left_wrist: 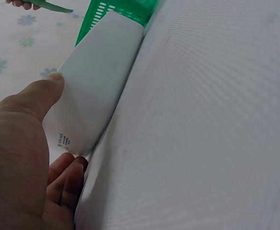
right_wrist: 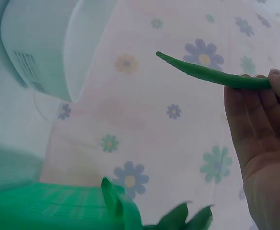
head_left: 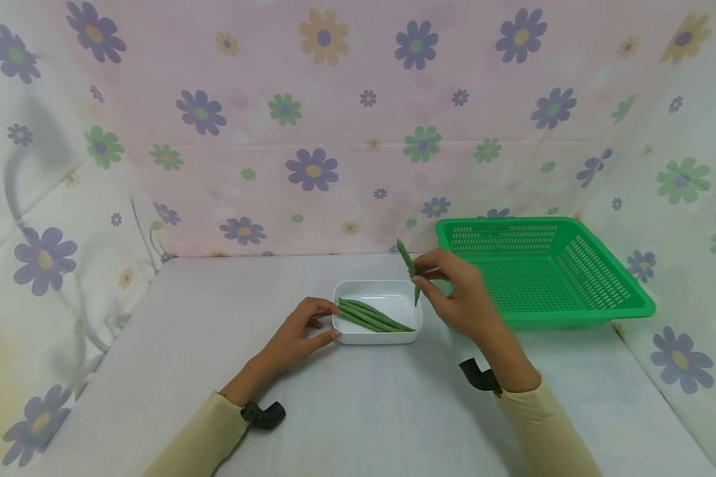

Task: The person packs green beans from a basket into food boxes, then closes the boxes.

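Observation:
A white rectangular dish (head_left: pixel 377 338) stands on the table with several green beans (head_left: pixel 366 316) lying in it. My left hand (head_left: pixel 295 334) holds the dish at its left end, thumb toward the front corner and fingers by the left rim. In the left wrist view, that thumb (left_wrist: pixel 44 93) lies against the wall of the dish (left_wrist: pixel 99 72). Above the right part of the dish, my right hand (head_left: pixel 456 291) pinches one green bean (head_left: pixel 404 254) between thumb and fingertips. This bean (right_wrist: pixel 197 72) is tilted in the head view, its two ends sticking out past the fingers.
A green plastic basket (head_left: pixel 573 317) with slotted walls stands right of the dish, behind my right forearm. Green pointed tips (right_wrist: pixel 176 216) show beside the basket's edge in the right wrist view. Flowered cloth (head_left: pixel 358 119) hangs behind and at both sides of the white-covered table (head_left: pixel 358 411).

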### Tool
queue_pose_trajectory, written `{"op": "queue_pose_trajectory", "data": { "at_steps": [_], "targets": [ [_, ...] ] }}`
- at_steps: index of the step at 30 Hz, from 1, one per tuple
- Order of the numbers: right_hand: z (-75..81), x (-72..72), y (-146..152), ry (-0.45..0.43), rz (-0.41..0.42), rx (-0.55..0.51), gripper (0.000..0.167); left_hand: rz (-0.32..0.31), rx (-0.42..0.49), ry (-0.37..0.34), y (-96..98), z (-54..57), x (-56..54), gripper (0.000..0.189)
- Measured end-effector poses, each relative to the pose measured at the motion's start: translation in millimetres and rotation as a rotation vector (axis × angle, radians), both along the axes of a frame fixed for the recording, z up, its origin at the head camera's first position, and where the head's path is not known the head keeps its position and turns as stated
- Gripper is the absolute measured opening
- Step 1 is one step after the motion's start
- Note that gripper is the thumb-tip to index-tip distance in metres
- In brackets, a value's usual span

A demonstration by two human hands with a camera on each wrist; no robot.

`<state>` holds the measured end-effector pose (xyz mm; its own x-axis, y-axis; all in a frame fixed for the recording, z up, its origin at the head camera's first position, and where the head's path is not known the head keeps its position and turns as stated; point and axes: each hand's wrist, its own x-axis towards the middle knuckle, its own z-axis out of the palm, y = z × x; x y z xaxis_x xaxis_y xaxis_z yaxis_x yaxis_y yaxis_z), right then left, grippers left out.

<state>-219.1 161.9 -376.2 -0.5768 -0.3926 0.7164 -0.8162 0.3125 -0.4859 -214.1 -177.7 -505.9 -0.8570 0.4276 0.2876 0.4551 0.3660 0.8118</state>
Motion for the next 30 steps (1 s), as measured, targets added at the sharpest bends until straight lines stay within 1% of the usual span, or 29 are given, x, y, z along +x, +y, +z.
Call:
{"op": "queue_pose_trajectory", "data": {
  "at_steps": [7, 11, 17, 22, 30],
  "targets": [
    [-9.6, -0.8, -10, -0.025, 0.006, 0.031, 0.029, -0.005, 0.007, 0.016, 0.4, 0.5, 0.3, 0.036],
    [-19.8, -4.6, -15, -0.042, 0.008, 0.051, 0.029, -0.001, 0.005, 0.019, 0.8, 1.5, 0.4, 0.036],
    [-34.1, -10.4, -20, -0.066, 0.013, 0.075, 0.028, 0.002, 0.002, 0.012, 0.0, -0.3, 0.5, 0.036],
    [-41.1, -10.7, -24, -0.123, 0.014, 0.106, 0.028, 0.001, 0.000, 0.010, 0.2, 0.8, 1.5, 0.037],
    [-52.9, -11.4, -29, -0.207, -0.021, 0.189, 0.025, 0.003, -0.006, 0.003, 0.9, -0.1, -0.7, 0.037]
  ]
}}
